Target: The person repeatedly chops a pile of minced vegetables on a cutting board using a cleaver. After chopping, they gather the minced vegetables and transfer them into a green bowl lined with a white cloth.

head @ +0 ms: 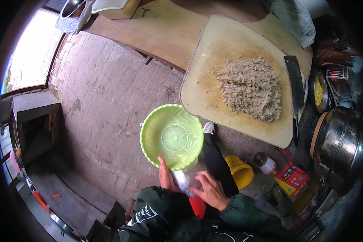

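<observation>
My left hand (pixel 166 178) grips the near rim of a light-green plastic basket (pixel 174 137), its thumb over the scalloped edge. Nothing lies inside the basket, which is held above the floor. Just below its rim hangs a crumpled, translucent plastic bag (pixel 183 180), partly hidden between my hands. The thumb and fingers of my right hand (pixel 210 190) are on the bag's right side; motion blurs them. Beyond the basket, a heap of finely chopped pale food (pixel 251 89) rests on a large cutting board (pixel 204 69). A dark-bladed cleaver (pixel 295 81) lies along the board's right edge.
The board overhangs a wooden table (pixel 157 33). Down by my leg stands a yellow bucket (pixel 240 172), near a bottle (pixel 264 163) and a red box (pixel 293 178). At right are a metal pot (pixel 335 145) and a bowl of yellow food (pixel 319 92). A stone ledge (pixel 75 193) runs lower left.
</observation>
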Demonstrator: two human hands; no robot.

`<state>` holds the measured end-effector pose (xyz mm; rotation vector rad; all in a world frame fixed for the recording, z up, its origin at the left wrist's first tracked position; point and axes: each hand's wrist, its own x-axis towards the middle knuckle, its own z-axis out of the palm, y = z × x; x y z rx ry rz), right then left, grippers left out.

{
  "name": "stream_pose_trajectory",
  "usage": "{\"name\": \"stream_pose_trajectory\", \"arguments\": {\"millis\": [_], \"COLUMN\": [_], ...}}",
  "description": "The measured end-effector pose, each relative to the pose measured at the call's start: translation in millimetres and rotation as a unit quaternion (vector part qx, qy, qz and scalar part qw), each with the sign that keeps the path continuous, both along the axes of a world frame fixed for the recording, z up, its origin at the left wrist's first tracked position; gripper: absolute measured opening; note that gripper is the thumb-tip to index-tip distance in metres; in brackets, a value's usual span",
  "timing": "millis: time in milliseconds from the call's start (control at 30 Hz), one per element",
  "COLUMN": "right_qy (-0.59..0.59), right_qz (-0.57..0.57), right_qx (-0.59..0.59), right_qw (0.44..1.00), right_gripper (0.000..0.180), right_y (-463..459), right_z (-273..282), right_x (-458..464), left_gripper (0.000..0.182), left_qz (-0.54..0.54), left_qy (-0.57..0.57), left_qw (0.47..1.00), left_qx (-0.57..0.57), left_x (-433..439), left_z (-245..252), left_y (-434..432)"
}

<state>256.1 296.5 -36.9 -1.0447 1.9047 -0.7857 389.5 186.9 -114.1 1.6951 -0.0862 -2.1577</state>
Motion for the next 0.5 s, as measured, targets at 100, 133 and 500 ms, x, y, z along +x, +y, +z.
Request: {"name": "stream_pose_trajectory", "arguments": {"millis": [100,133,500], "right_qy": [-0.016,-0.023,-0.539], "right_qz": [-0.044,-0.063,-0.419], "right_qx": [-0.003,-0.016,0.003], "right_qw": [0.999,0.998,0.731], "right_gripper": [0.013,0.012,0.041], "right_y": [-5,-3,30], "right_z": [-17,-22,-55], "right_x": [-3,-6,-40], "left_gripper": [0.076,0.075,0.077], "left_qz": [0.001,-0.004,0.062], "left_qy": [-0.045,-0.043,-0.083], "left_qw": [0.997,0.994,0.987], "left_qx": [-0.056,-0.102,-0.123], "left_x": [9,13,40], "left_z": [-5,-6,-8], "left_y": [-18,-23,-63]}}
